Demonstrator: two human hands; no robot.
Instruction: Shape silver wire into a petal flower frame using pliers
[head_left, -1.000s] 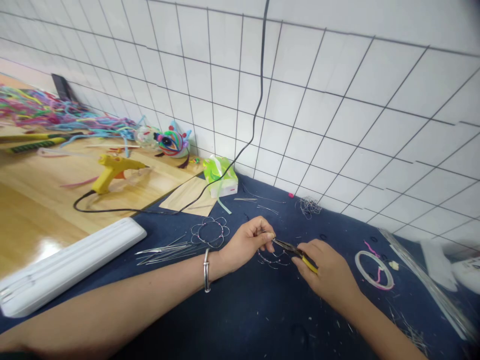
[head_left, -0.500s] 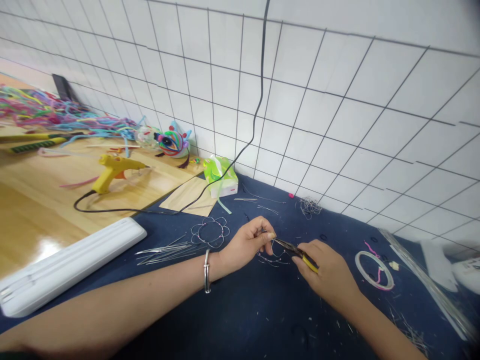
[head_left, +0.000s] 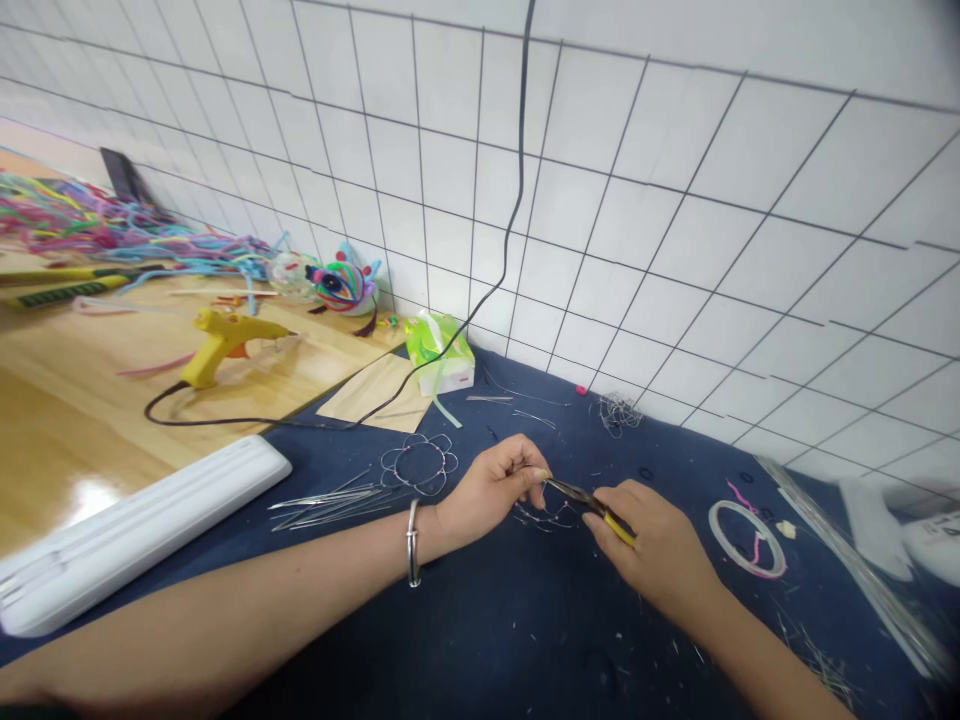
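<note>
Both of my hands were low in the middle of the frame, over the dark blue cloth (head_left: 480,620). Little differed from half a second before: the small beaded wire piece (head_left: 551,515) lay a bit flatter and lower against the cloth, and my hands had barely shifted. My left hand (head_left: 491,487) had thumb and forefinger pinched shut on the wire piece's upper edge. My right hand (head_left: 656,545) was wrapped closed around the yellow-handled pliers (head_left: 592,502). Their long axis ran from lower right up to the left, the dark nose pointing at my left fingertips and meeting the wire there; I could not tell how tightly the nose gripped it. Just left of my left hand lay a flower-shaped wire ring (head_left: 418,463), apart from it.
</note>
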